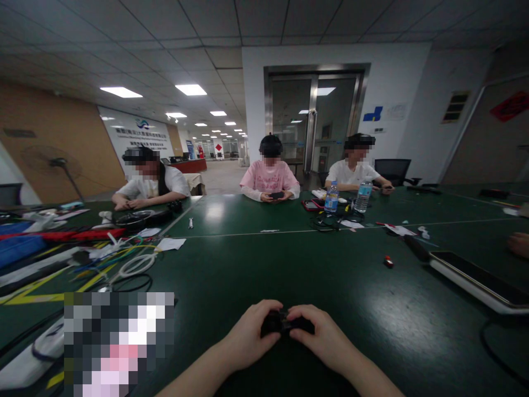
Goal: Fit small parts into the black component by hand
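Between my two hands is a small dark object (284, 324), held low over the green table near its front edge. My left hand (257, 333) closes on its left end, thumb below and fingers above. The other end is gripped by my right hand (317, 330) in much the same way. Fingers cover most of the object, and it is too dark to make out its kind. A narrow middle part shows between my fingertips.
Cables (138, 266) and a power strip (25, 361) lie at the left. Across the green table (231, 264) sit several people. Two water bottles (331, 197) stand at the back. To the right are a small red item (388, 262) and a phone-like slab (479, 278).
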The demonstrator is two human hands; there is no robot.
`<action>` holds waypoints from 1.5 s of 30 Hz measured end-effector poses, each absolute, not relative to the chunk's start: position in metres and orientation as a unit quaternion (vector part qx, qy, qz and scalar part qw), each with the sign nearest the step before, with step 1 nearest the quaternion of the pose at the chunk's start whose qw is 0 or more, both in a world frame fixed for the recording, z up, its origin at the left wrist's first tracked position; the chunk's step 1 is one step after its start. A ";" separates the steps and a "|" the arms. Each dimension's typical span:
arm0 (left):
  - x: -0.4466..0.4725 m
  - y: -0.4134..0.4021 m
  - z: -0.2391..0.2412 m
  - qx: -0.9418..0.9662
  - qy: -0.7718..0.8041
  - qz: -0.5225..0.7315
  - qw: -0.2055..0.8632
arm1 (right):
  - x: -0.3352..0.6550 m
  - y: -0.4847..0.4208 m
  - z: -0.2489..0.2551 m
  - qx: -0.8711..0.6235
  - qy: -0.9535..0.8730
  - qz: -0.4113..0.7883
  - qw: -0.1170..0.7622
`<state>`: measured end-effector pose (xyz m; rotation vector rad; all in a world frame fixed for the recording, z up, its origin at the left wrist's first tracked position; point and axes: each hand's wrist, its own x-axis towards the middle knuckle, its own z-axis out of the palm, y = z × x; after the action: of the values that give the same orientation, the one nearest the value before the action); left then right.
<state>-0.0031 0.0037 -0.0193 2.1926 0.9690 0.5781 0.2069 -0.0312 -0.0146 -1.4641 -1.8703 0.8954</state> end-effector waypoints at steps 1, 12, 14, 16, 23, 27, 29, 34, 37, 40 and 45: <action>-0.004 0.004 -0.021 0.834 0.375 0.223 0.338 | 0.207 -0.031 -0.015 -0.552 -0.703 0.336 0.296; -0.005 0.005 -0.021 0.824 0.382 0.218 0.357 | 0.207 -0.032 -0.014 -0.553 -0.697 0.343 0.301; -0.005 0.005 -0.021 0.823 0.383 0.217 0.359 | 0.207 -0.032 -0.012 -0.552 -0.696 0.348 0.299; -0.005 0.005 -0.020 0.823 0.383 0.215 0.361 | 0.207 -0.033 -0.011 -0.552 -0.697 0.347 0.297; -0.004 0.005 -0.023 0.821 0.382 0.219 0.363 | 0.206 -0.032 -0.013 -0.553 -0.704 0.333 0.297; -0.004 0.006 -0.026 0.824 0.376 0.228 0.358 | 0.205 -0.032 -0.012 -0.547 -0.709 0.329 0.301; -0.004 0.006 -0.025 0.826 0.374 0.228 0.354 | 0.206 -0.032 -0.011 -0.547 -0.707 0.331 0.302; -0.004 0.004 -0.019 0.842 0.365 0.215 0.334 | 0.206 -0.032 -0.012 -0.545 -0.705 0.334 0.308; -0.003 0.003 -0.015 0.843 0.385 0.202 0.316 | 0.205 -0.032 -0.014 -0.553 -0.700 0.334 0.304; -0.002 0.003 -0.012 0.843 0.403 0.191 0.302 | 0.205 -0.032 -0.015 -0.563 -0.696 0.331 0.298; 0.000 0.003 -0.013 0.851 0.402 0.183 0.286 | 0.206 -0.031 -0.016 -0.565 -0.694 0.330 0.298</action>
<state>-0.0001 0.0032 -0.0131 2.2733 1.0733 0.4881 0.2055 -0.0308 -0.0156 -1.5024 -1.8451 0.8780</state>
